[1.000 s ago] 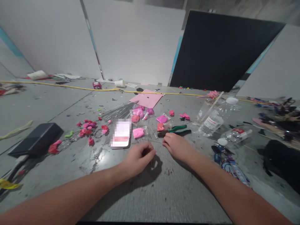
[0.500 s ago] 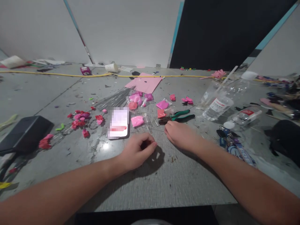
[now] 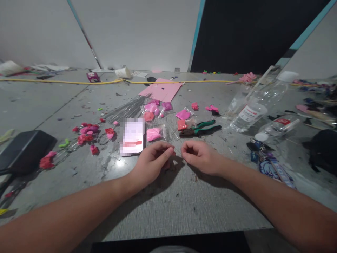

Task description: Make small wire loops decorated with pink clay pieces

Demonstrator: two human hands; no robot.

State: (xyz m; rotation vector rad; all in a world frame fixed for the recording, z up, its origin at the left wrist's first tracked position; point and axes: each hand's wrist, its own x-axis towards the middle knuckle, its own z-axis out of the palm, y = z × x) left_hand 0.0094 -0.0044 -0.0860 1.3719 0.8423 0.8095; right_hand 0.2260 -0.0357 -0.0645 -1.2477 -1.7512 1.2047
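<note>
My left hand [image 3: 157, 159] is curled over the table just in front of the phone [image 3: 133, 136], thumb and fingertips pinched together. A small reddish bit may show at its fingertips, too small to make out. Close to its right, my right hand [image 3: 198, 156] is also closed in a pinch, and whatever it may hold is hidden. A narrow gap separates the two hands. Green-handled pliers [image 3: 201, 129] lie just beyond my right hand. Beyond my left hand rests a clear packet of bright pink clay [image 3: 154, 134]. A packet of orange-red clay [image 3: 182, 125] lies beside the pliers' jaws.
Red and pink clay pieces [image 3: 88, 131] on wires lie left, near a black box-like object [image 3: 27, 151]. Thin wires [image 3: 129, 109] reach toward a pink sheet [image 3: 161, 89]. Clear bottles [image 3: 249, 116] and a keychain [image 3: 275, 170] are at right. A yellow cord [image 3: 86, 83] crosses the back.
My right hand has drawn back from the pliers toward me and turned into a pinch facing my left hand. The left hand's fingers have closed together, and the view has shifted slightly.
</note>
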